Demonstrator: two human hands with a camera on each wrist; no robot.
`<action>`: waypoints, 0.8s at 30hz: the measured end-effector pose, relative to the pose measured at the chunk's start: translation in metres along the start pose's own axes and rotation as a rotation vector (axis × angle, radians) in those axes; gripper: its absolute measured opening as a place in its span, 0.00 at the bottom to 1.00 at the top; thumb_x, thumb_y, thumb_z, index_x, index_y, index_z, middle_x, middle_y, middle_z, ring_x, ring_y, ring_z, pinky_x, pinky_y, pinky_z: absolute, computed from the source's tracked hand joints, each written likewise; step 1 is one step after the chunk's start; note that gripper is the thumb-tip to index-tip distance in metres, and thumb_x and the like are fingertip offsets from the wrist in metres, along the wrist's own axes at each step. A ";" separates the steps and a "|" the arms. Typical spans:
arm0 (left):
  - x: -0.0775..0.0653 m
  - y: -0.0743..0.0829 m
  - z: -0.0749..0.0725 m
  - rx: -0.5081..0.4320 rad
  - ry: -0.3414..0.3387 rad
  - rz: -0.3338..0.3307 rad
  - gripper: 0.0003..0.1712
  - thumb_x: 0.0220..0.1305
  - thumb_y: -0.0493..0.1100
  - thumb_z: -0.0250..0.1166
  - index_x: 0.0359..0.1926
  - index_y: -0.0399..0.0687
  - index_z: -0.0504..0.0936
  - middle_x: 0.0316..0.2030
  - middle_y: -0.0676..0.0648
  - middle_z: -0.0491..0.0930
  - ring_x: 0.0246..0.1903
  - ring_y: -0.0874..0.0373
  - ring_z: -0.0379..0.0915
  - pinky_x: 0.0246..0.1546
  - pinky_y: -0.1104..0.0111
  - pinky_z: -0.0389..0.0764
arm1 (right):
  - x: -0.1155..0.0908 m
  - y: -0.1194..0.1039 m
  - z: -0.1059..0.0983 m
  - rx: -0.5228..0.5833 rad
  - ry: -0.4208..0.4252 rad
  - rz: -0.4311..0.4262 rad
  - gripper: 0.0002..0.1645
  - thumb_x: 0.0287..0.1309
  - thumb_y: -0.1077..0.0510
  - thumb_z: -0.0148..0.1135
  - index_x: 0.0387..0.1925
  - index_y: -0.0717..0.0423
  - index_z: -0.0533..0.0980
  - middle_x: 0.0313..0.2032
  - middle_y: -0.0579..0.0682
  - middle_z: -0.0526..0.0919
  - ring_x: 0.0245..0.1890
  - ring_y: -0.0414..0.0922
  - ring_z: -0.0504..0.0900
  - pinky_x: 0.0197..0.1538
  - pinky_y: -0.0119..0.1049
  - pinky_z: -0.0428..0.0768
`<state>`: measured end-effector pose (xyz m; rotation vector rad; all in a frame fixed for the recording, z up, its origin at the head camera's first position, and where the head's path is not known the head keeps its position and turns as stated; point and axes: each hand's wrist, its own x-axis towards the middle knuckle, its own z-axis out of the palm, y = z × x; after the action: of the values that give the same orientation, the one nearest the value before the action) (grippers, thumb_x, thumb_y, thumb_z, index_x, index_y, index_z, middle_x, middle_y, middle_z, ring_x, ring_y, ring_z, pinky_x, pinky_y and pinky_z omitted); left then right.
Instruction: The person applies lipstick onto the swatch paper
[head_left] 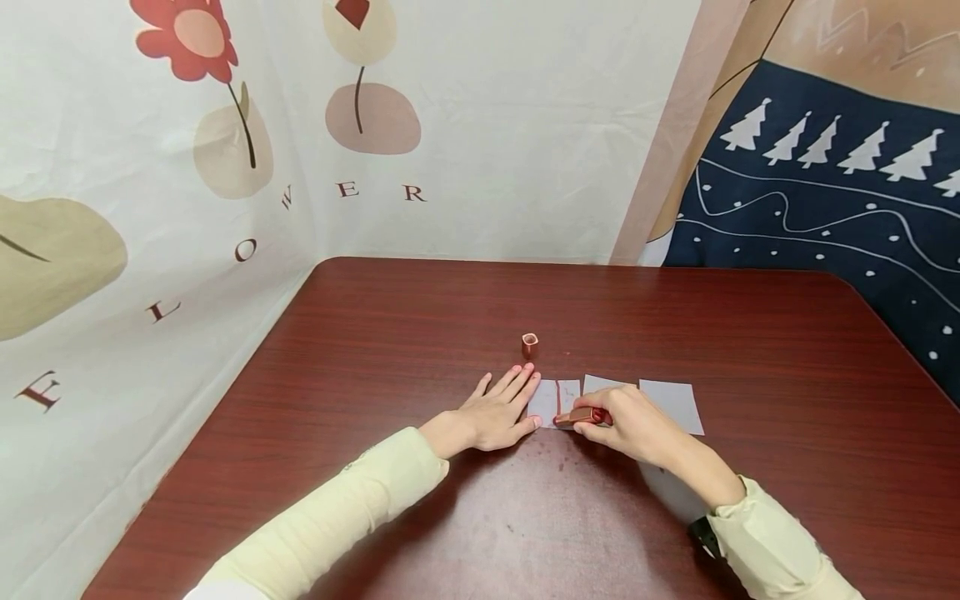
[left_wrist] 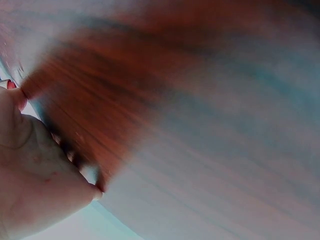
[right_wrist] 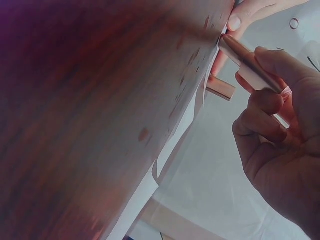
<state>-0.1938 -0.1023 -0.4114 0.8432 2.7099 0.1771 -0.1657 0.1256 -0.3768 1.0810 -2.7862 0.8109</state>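
My right hand [head_left: 640, 422] pinches a copper-coloured lipstick [head_left: 581, 415] between thumb and fingers. Its tip is right at the lower part of a small white paper [head_left: 542, 403], where a red line [head_left: 558, 395] runs down from the top edge. On that paper's left side my left hand [head_left: 497, 414] lies flat with fingers spread, the fingertips and thumb at its edge. The matching lipstick cap [head_left: 529, 347] stands upright just beyond the left fingertips. In the right wrist view the lipstick [right_wrist: 257, 72] slants down toward the paper, with the left thumb close by.
Two more white papers lie to the right, a middle one [head_left: 606, 382] partly covered by my right hand and a right one [head_left: 671, 407]. Reddish smudges [head_left: 561, 457] mark the dark red wooden table [head_left: 420, 325]. A printed fabric backdrop [head_left: 510, 192] rises behind the far edge.
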 end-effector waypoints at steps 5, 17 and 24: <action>0.000 -0.001 0.001 0.006 0.002 0.001 0.40 0.70 0.64 0.35 0.73 0.53 0.35 0.72 0.53 0.29 0.69 0.61 0.23 0.65 0.53 0.34 | 0.000 0.000 0.000 0.015 -0.003 -0.007 0.08 0.51 0.60 0.67 0.35 0.57 0.82 0.20 0.36 0.75 0.17 0.30 0.64 0.20 0.26 0.67; -0.004 0.001 -0.003 -0.001 -0.004 -0.003 0.39 0.70 0.63 0.35 0.73 0.52 0.36 0.72 0.53 0.30 0.69 0.61 0.23 0.65 0.53 0.34 | 0.000 -0.001 0.000 0.000 -0.018 0.019 0.08 0.52 0.59 0.67 0.36 0.56 0.82 0.16 0.34 0.66 0.17 0.31 0.61 0.20 0.27 0.63; -0.003 0.002 -0.004 0.001 -0.005 -0.001 0.40 0.70 0.62 0.37 0.73 0.51 0.37 0.72 0.51 0.31 0.70 0.59 0.24 0.65 0.52 0.36 | -0.001 -0.001 -0.001 -0.010 -0.008 0.002 0.08 0.51 0.59 0.67 0.35 0.56 0.82 0.18 0.34 0.70 0.19 0.32 0.64 0.21 0.27 0.66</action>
<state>-0.1918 -0.1020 -0.4070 0.8413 2.7061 0.1739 -0.1644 0.1254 -0.3758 1.0827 -2.7953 0.7944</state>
